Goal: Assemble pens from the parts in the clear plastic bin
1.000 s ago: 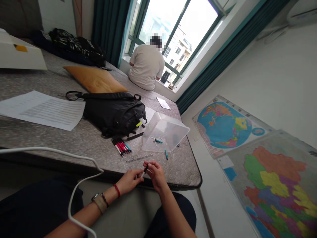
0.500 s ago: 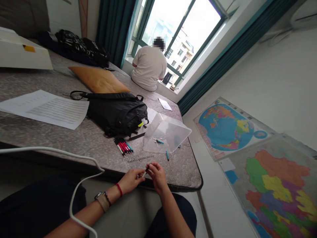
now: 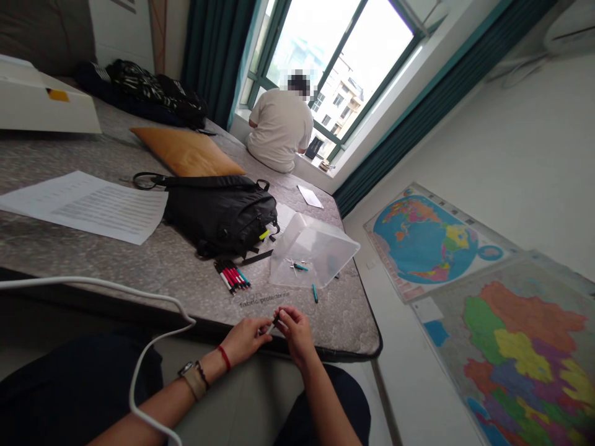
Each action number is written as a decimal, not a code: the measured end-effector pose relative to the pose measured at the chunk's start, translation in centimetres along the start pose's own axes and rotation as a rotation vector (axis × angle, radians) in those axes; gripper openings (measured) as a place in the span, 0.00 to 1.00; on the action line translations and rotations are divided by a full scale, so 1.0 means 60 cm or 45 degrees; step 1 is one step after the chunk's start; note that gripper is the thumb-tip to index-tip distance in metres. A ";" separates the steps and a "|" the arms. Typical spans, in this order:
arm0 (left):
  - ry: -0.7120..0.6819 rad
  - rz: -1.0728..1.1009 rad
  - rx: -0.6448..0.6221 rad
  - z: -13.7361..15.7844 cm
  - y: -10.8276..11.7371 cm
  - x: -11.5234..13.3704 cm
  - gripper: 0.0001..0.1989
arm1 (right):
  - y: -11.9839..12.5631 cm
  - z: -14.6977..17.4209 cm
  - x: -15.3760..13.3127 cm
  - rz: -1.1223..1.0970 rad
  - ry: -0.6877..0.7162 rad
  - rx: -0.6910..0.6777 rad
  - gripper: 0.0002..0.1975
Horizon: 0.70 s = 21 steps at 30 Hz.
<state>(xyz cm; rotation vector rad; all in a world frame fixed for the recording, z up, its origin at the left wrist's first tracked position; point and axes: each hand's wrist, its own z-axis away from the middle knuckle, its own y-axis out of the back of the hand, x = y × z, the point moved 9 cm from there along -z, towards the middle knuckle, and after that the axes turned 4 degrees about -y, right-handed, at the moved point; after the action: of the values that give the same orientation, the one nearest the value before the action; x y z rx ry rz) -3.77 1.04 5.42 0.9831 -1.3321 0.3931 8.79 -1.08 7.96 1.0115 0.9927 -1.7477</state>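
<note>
Slim pen [image 3: 273,325] held at the mattress [image 3: 346,327] edge
Left grip [image 3: 245,339] pinches its pale end; right grip [image 3: 298,332] pinches its dark end; likely light, stiff, perhaps slippery; best taken mid-barrel with fingertips.

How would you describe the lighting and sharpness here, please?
In the head view, the window glares nearly white; the head view also shows the floor below the mattress as dim, and in the head view the pen in the fingers looks too soft for fine detail.
</note>
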 end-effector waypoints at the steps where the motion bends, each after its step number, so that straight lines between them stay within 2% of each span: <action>1: -0.002 -0.020 -0.002 0.000 0.000 -0.001 0.10 | 0.001 0.001 0.001 -0.002 -0.003 0.009 0.15; 11: -0.038 -0.116 -0.043 0.004 -0.003 0.006 0.12 | 0.018 0.010 0.016 -0.037 -0.025 0.071 0.17; 15: -0.042 -0.130 -0.036 0.006 -0.001 0.011 0.14 | 0.021 0.012 0.018 0.008 -0.014 0.069 0.23; 21: -0.023 -0.182 0.001 0.009 -0.006 0.002 0.14 | 0.032 0.015 0.032 -0.033 -0.009 0.052 0.26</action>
<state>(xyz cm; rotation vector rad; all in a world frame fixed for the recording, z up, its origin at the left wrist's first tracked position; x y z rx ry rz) -3.83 0.39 5.38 1.0773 -1.2695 0.2766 9.80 -3.06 6.10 1.0218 0.9737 -1.7978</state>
